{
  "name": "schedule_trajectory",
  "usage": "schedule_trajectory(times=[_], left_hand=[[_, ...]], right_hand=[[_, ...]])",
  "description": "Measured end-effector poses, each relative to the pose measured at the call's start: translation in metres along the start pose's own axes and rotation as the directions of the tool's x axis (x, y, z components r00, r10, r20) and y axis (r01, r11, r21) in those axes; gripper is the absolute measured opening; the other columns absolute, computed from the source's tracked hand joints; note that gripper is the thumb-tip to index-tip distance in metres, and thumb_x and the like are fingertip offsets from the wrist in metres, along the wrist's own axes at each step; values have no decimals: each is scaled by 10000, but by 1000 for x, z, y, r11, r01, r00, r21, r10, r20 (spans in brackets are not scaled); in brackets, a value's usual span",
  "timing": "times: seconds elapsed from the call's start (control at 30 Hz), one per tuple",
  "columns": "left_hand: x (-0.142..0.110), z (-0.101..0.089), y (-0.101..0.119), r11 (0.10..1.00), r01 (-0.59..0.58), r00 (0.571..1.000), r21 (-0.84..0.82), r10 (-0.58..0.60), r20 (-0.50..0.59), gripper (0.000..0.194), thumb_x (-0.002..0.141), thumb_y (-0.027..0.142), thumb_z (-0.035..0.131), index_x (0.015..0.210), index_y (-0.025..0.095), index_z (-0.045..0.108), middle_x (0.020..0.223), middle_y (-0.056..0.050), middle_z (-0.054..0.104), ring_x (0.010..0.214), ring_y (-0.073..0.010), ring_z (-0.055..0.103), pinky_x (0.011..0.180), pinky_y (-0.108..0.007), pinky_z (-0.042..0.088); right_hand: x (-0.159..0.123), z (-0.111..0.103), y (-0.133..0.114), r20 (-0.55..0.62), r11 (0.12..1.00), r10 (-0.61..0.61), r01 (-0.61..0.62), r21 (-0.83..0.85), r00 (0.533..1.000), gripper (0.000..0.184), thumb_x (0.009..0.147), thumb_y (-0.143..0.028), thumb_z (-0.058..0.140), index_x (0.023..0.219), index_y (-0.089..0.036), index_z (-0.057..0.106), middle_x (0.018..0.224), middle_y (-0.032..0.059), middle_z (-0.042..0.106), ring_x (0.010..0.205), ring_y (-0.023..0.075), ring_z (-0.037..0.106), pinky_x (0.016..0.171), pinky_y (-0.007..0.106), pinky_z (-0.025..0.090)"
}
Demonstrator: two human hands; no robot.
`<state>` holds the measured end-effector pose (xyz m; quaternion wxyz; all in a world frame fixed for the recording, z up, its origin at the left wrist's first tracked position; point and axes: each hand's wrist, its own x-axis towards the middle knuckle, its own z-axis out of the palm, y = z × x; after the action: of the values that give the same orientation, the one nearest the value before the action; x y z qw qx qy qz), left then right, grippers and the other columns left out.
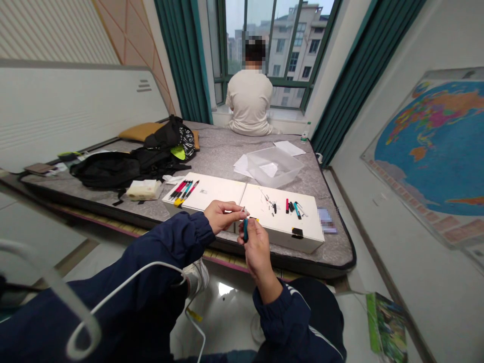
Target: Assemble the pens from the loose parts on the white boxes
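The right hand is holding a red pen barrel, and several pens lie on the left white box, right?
Not quite: the head view shows that the pen barrel in the right hand is blue, not red. Several pens do lie on the left white box.

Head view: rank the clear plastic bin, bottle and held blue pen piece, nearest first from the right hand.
1. Blue pen piece, held in the right hand.
2. Clear plastic bin, beyond the white boxes.
3. Bottle, farther right, near the curtain.
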<state>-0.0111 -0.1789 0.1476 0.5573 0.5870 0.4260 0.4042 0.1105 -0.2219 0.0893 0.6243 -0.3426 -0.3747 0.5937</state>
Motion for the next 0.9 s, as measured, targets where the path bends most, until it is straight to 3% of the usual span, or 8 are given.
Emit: schedule_trajectory(times=[0.33, 0.5, 0.73, 0.9], left_hand=[[0, -4, 9, 999, 4, 1000, 53, -5, 22, 290, 579, 326, 782, 735, 88, 725, 628, -9, 603, 405, -26, 383, 358, -186, 255], [0, -6, 6, 998, 36, 999, 51, -37, 16, 356, 551, 340, 797, 790, 85, 730, 588, 7, 585, 362, -12, 331, 333, -186, 202], [5, -13, 3, 986, 146, 983, -86, -154, -99, 473, 573, 390, 791, 921, 80, 709, 342, 85, 368, 308, -13, 216, 332, -177, 135], [7, -16, 11, 973, 77, 974, -218, -120, -190, 449, 567, 405, 798, 874, 94, 697, 523, 4, 571, 328, 5, 235, 325, -165, 133]], right_hand=[[-2, 2, -7, 18, 999, 8, -9, 38, 1000, 327, 859, -493, 500, 866, -182, 602, 712, -1, 513, 591, 88, 444, 464, 184, 362], [-3, 3, -5, 34, 998, 23, -25, 62, 999, 323, 873, -481, 486, 913, -183, 602, 720, 1, 524, 592, 87, 452, 466, 184, 361], [-2, 3, -2, 37, 994, 52, -55, 97, 998, 329, 854, -483, 514, 869, -170, 613, 784, 26, 563, 602, 89, 454, 477, 197, 371], [-2, 4, 2, 102, 991, 77, -88, 103, 992, 274, 823, -441, 578, 848, -171, 612, 788, 20, 541, 592, 80, 431, 479, 192, 359]])
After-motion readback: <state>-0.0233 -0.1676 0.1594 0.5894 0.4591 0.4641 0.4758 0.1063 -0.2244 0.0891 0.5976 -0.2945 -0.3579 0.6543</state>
